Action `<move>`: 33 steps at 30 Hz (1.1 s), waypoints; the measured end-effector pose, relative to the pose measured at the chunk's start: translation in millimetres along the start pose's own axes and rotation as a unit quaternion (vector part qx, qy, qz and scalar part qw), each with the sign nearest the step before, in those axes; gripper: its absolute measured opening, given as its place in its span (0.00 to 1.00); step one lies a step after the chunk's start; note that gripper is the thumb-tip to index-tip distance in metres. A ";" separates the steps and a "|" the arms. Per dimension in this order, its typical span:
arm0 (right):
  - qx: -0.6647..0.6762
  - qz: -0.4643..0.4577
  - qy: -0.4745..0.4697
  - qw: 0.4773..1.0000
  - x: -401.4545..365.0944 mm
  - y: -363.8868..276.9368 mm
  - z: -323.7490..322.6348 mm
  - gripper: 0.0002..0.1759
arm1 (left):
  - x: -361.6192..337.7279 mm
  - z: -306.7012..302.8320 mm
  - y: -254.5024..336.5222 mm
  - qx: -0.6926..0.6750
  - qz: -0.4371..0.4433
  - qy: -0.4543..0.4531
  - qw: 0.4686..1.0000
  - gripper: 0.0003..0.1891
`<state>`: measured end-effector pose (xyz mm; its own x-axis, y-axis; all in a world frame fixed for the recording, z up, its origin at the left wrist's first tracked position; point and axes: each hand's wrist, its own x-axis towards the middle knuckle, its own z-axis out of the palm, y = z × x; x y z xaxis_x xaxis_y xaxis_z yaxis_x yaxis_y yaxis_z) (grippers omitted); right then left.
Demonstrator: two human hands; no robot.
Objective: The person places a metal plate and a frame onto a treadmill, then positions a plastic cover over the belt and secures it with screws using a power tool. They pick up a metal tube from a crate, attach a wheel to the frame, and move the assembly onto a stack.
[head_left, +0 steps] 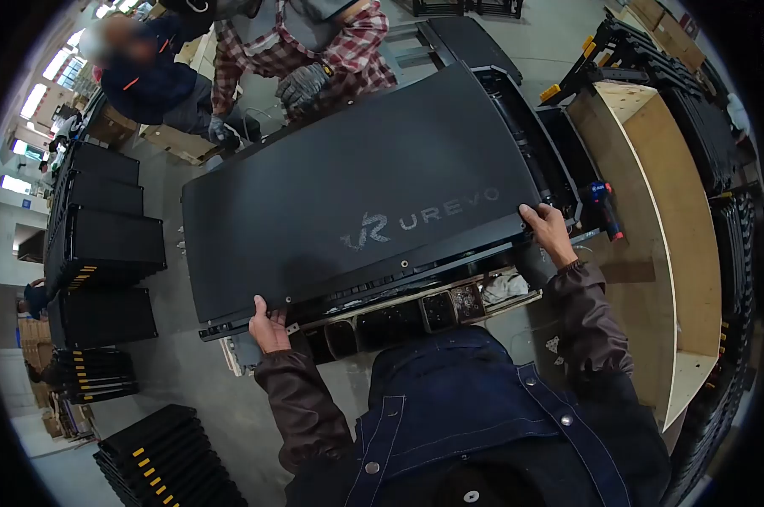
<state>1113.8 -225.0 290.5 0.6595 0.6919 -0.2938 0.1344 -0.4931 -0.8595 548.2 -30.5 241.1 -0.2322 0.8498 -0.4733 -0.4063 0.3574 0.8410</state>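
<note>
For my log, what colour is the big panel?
The panel is black with a grey logo; head view.

Dark brown jacket sleeves [302, 406], elastic cuffs [274, 359], blue denim vest [483, 406], silver snaps [566, 419]

- The large black flat panel [357, 194] has a matt, even surface that looks like plastic, and its grey lettering is printed flat.
- The pale curved wooden rack [648, 169] is bare plywood, dull and unpainted.
- The dark blue denim vest [483, 406] is coarse cloth with shiny metal snaps.
- The brown jacket sleeves [302, 406] are smooth cloth with a slight sheen.
- The co-worker's grey gloves [302, 84] look knitted.
- The grey floor [204, 380] is smooth, dull concrete.
</note>
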 end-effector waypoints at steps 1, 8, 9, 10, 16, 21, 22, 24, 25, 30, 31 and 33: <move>-0.002 -0.014 -0.002 1.000 0.7 0.2 2.1 0.27 | 2.9 -5.4 0.4 0.005 0.000 0.010 1.000 0.23; -0.092 -0.023 0.031 0.995 2.7 12.3 9.0 0.24 | -9.2 -29.5 26.9 0.238 -0.095 -0.028 0.966 0.21; -0.135 -0.063 0.070 0.986 0.9 20.7 11.5 0.22 | -11.6 -37.0 29.1 0.314 -0.104 -0.059 0.942 0.22; -0.176 -0.105 0.110 0.973 2.0 27.0 12.4 0.20 | -11.2 -40.2 30.0 0.387 -0.110 -0.092 0.911 0.22; -0.257 -0.183 0.123 0.941 -15.6 -3.4 1.6 0.36 | -55.2 2.4 27.3 0.488 0.251 -0.031 0.836 0.17; -0.481 -0.253 -0.042 0.838 8.0 -40.0 3.9 0.41 | -76.7 90.4 13.3 0.500 0.432 -0.212 0.720 0.22; -0.514 -0.297 -0.059 0.803 15.0 -32.7 0.5 0.37 | -79.3 106.3 6.4 0.510 0.452 -0.249 0.688 0.24; -0.546 -0.333 -0.085 0.764 33.5 -14.6 -14.4 0.36 | -79.7 127.7 -4.3 0.539 0.484 -0.297 0.622 0.27; -0.578 -0.363 -0.110 0.723 42.2 -11.3 -21.6 0.34 | -76.2 130.9 -6.8 0.559 0.494 -0.308 0.590 0.28; -0.517 -0.428 -0.026 0.741 16.9 -13.9 -46.2 0.28 | 4.6 54.8 34.5 0.611 0.562 -0.194 0.523 0.31; -0.521 -0.404 -0.017 0.752 15.4 -2.2 -46.1 0.31 | 22.3 27.6 53.5 0.617 0.567 -0.141 0.527 0.31; -0.523 -0.389 -0.008 0.758 24.0 15.6 -42.0 0.33 | 58.8 -34.1 91.1 0.647 0.557 -0.008 0.520 0.30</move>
<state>1162.7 -238.2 287.6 0.0712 0.9901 0.1205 0.9969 -0.0747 0.0243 467.4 38.9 281.0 0.3251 0.8084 0.4908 0.9108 -0.4073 0.0676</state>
